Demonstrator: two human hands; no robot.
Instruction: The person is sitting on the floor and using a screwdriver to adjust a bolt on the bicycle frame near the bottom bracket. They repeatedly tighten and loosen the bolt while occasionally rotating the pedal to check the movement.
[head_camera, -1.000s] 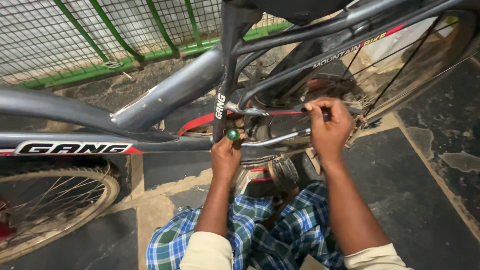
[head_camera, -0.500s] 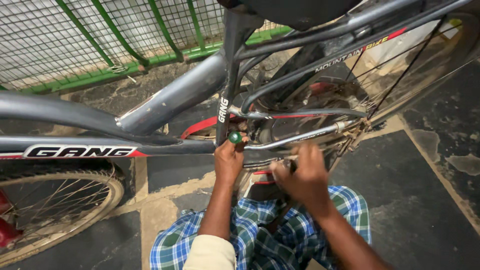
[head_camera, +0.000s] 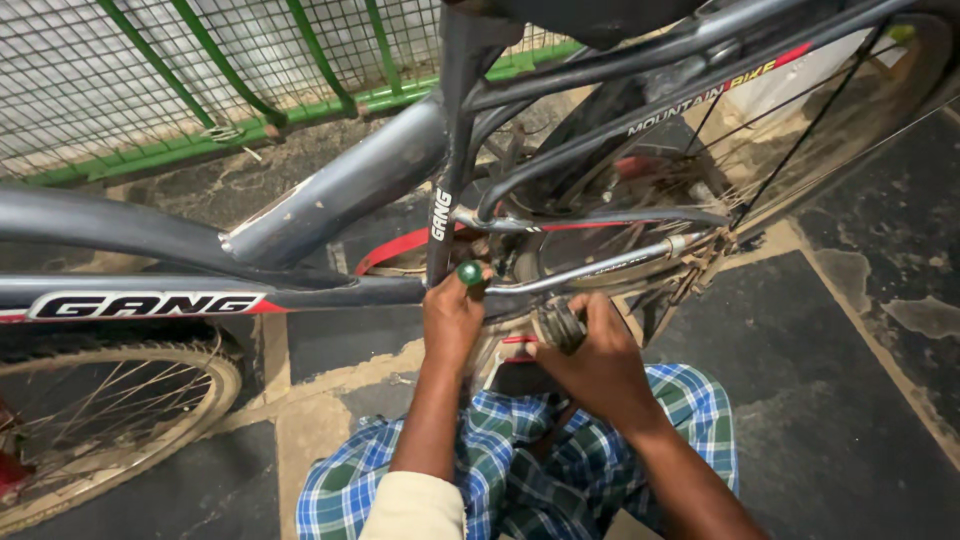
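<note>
The left hand (head_camera: 452, 318) has a closed grip on a small green-handled tool (head_camera: 470, 272) at the grey steel bicycle frame (head_camera: 340, 190); the right hand (head_camera: 598, 362) wraps the round metal pedal crank part (head_camera: 560, 325) low by the floor, which looks rigid, heavy and greasy.

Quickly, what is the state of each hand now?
Left hand: closed around a green-capped tool handle.
Right hand: closed on the grey metal pedal part of the bicycle.
</note>
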